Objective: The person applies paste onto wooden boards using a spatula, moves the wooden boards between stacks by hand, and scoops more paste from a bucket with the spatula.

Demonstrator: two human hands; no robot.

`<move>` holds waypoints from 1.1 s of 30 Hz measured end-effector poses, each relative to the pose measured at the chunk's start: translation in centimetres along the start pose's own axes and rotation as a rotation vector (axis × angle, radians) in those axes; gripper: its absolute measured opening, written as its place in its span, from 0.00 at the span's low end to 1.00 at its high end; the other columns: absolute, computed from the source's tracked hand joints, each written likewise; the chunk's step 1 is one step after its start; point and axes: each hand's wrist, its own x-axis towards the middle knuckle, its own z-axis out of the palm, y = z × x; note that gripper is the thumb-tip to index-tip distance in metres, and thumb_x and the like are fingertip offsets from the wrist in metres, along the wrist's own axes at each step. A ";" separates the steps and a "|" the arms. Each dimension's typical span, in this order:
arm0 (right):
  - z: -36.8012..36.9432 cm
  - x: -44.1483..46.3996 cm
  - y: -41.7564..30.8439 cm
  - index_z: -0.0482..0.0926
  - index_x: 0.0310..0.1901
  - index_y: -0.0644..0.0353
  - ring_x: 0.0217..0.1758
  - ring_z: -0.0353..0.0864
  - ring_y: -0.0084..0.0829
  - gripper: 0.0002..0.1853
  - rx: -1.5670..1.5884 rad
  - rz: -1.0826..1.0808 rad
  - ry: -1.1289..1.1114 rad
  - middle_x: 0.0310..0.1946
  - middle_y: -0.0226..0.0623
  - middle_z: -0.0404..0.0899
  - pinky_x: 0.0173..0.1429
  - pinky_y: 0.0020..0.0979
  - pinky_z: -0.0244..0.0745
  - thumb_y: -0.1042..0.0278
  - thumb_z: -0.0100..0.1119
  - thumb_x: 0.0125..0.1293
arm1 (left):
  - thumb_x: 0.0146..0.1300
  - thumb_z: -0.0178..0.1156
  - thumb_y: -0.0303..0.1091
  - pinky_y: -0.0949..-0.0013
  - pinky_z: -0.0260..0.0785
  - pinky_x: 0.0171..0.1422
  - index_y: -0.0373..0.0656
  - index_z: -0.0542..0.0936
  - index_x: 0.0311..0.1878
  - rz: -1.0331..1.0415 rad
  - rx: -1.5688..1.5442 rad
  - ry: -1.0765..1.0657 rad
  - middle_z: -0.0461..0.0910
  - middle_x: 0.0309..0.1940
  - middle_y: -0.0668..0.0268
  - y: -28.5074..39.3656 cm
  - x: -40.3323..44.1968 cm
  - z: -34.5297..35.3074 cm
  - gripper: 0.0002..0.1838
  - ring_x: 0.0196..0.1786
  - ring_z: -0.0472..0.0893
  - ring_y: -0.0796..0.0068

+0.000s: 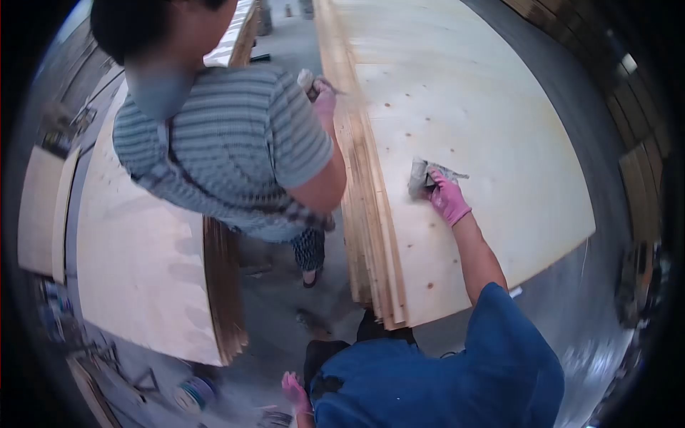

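Note:
My right hand [448, 200], in a pink glove, is closed around a putty-smeared scraper [419, 178] with a dark, thin blade edge pointing right. It is held at the face of a large pale plywood sheet [499, 150], the top one of a stack. Several small brown knots or spots mark the sheet around the tool. My left hand [294, 391], also gloved in pink, hangs low beside my body, away from the stack. Its fingers look loosely apart, with nothing visible in them.
A co-worker in a striped shirt [207, 135] stands across the stack's left edge, a pink-gloved hand [325, 100] holding a similar tool. Another plywood stack [143, 285] lies at left. A round bucket or tin [194, 394] sits on the floor at lower left.

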 end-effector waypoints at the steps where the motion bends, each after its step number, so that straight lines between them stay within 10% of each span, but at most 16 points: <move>1: -0.3 0.2 0.3 0.82 0.51 0.58 0.49 0.85 0.31 0.08 0.021 -0.037 0.015 0.50 0.32 0.84 0.55 0.46 0.84 0.75 0.59 0.72 | 0.76 0.48 0.37 0.68 0.72 0.51 0.36 0.77 0.55 -0.298 -0.305 -0.113 0.81 0.43 0.62 0.8 5.9 -3.3 0.16 0.46 0.79 0.71; 3: -0.5 1.1 1.0 0.82 0.52 0.57 0.50 0.84 0.31 0.10 0.089 -0.047 0.058 0.50 0.34 0.84 0.53 0.45 0.84 0.73 0.60 0.71 | 0.77 0.49 0.37 0.69 0.72 0.58 0.32 0.74 0.63 -0.721 -0.713 -0.158 0.82 0.51 0.59 3.8 15.7 -8.8 0.20 0.55 0.79 0.72; 12: 1.5 -0.6 3.0 0.80 0.56 0.55 0.54 0.82 0.31 0.12 -0.042 -0.170 0.244 0.53 0.30 0.82 0.48 0.44 0.82 0.72 0.60 0.72 | 0.77 0.48 0.33 0.70 0.72 0.62 0.32 0.72 0.67 -0.066 -0.830 -0.265 0.82 0.57 0.56 6.9 37.1 -1.9 0.21 0.56 0.81 0.71; 22: 5.7 -3.0 3.7 0.81 0.50 0.58 0.47 0.84 0.32 0.13 0.094 -0.270 0.353 0.45 0.36 0.84 0.48 0.41 0.83 0.68 0.67 0.66 | 0.78 0.48 0.35 0.69 0.72 0.61 0.31 0.72 0.66 -0.088 -0.788 -0.494 0.82 0.54 0.56 -0.2 36.4 2.5 0.21 0.55 0.82 0.69; 30: 6.7 -7.0 7.1 0.83 0.46 0.71 0.48 0.85 0.53 0.28 -1.502 -0.331 0.568 0.45 0.58 0.84 0.57 0.41 0.79 0.48 0.64 0.58 | 0.78 0.47 0.35 0.69 0.71 0.61 0.30 0.72 0.66 0.109 -0.700 -0.613 0.82 0.53 0.56 -0.9 44.2 7.3 0.21 0.54 0.81 0.69; 33: 11.9 -6.8 6.4 0.85 0.47 0.63 0.48 0.84 0.51 0.24 -1.588 -0.352 0.491 0.45 0.55 0.84 0.57 0.43 0.77 0.49 0.63 0.60 | 0.79 0.47 0.35 0.69 0.70 0.62 0.30 0.72 0.66 0.198 -0.762 -0.741 0.81 0.53 0.57 5.3 54.4 8.1 0.21 0.54 0.80 0.71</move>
